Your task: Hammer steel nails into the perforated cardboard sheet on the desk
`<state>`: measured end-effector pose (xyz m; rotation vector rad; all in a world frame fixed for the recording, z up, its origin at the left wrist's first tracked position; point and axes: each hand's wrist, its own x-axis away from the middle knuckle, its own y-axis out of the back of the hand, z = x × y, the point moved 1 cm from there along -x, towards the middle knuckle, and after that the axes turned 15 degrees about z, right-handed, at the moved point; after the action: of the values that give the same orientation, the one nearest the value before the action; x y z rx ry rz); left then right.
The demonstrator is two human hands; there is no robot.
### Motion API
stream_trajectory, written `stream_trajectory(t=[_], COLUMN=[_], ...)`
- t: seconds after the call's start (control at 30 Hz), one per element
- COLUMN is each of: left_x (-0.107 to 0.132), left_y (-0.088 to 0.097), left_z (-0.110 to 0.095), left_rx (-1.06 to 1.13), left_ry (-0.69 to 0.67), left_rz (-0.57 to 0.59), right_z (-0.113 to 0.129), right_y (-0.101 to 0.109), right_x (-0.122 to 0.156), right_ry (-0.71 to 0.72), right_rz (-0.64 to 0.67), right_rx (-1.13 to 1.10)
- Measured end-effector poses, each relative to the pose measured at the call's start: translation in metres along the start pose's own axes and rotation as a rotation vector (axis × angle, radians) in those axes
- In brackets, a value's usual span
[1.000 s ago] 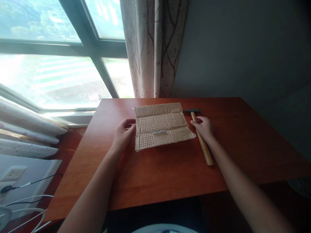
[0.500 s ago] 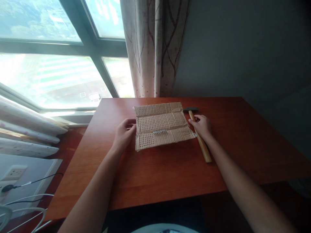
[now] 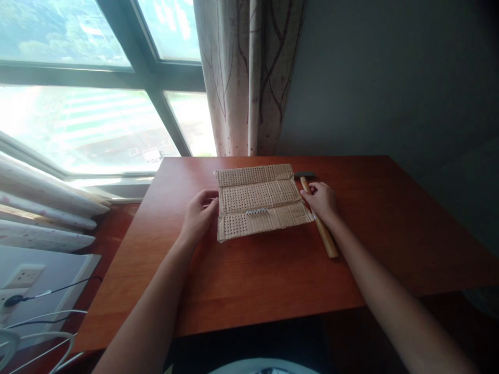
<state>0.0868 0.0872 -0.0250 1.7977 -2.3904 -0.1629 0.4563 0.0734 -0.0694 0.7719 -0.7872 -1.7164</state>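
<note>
A sheet of creased cardboard [image 3: 257,196] with rows of punched holes lies on the table. On its front panel sits a short row of small, shiny pale pieces [image 3: 257,211], too small to name. My left hand [image 3: 200,212] is at the left edge of the cardboard, its fingers curled and its thumb against the edge. Along the right side lies a hammer [image 3: 324,234] with a wooden handle, its dark head pointing away from me. My right hand [image 3: 323,200] grips the upper handle between thumb and fingers.
The reddish wooden table [image 3: 249,285] ends at the wall and a curtain [image 3: 241,78]. A large window [image 3: 78,124] is at the left. A wall socket [image 3: 24,276] with a plug and several cables are at the lower left.
My right hand and the hammer have shifted slightly to the left, closer to the cardboard. My left hand and the cardboard have stayed in place.
</note>
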Motion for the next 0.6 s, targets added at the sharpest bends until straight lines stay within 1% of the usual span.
stream_trajectory(t=[0.13, 0.23, 0.27, 0.33, 0.43, 0.5, 0.6], left_x=[0.002, 0.005, 0.007, 0.009, 0.010, 0.010, 0.010], left_y=[0.002, 0.003, 0.003, 0.003, 0.003, 0.002, 0.001], left_z=[-0.003, -0.009, -0.011, -0.015, -0.017, -0.017, -0.017], left_rx=[0.035, 0.100, 0.122, 0.147, 0.159, 0.184, 0.247], left_ry=[-0.022, -0.030, -0.031, -0.032, -0.018, 0.009, 0.041], left_rz=[0.004, 0.071, 0.102, 0.156, 0.205, 0.214, 0.201], right_z=[0.010, 0.023, 0.028, 0.039, 0.056, 0.065, 0.076], right_y=[0.010, 0.020, 0.022, 0.023, 0.020, 0.018, 0.017], right_x=[0.003, 0.012, 0.016, 0.026, 0.041, 0.048, 0.055], right_ry=[0.013, 0.002, -0.002, -0.005, -0.002, 0.002, -0.007], right_rz=[-0.015, -0.031, -0.014, 0.070, 0.186, 0.218, 0.228], right_rx=[-0.085, -0.209, -0.265, -0.395, -0.576, -0.675, -0.794])
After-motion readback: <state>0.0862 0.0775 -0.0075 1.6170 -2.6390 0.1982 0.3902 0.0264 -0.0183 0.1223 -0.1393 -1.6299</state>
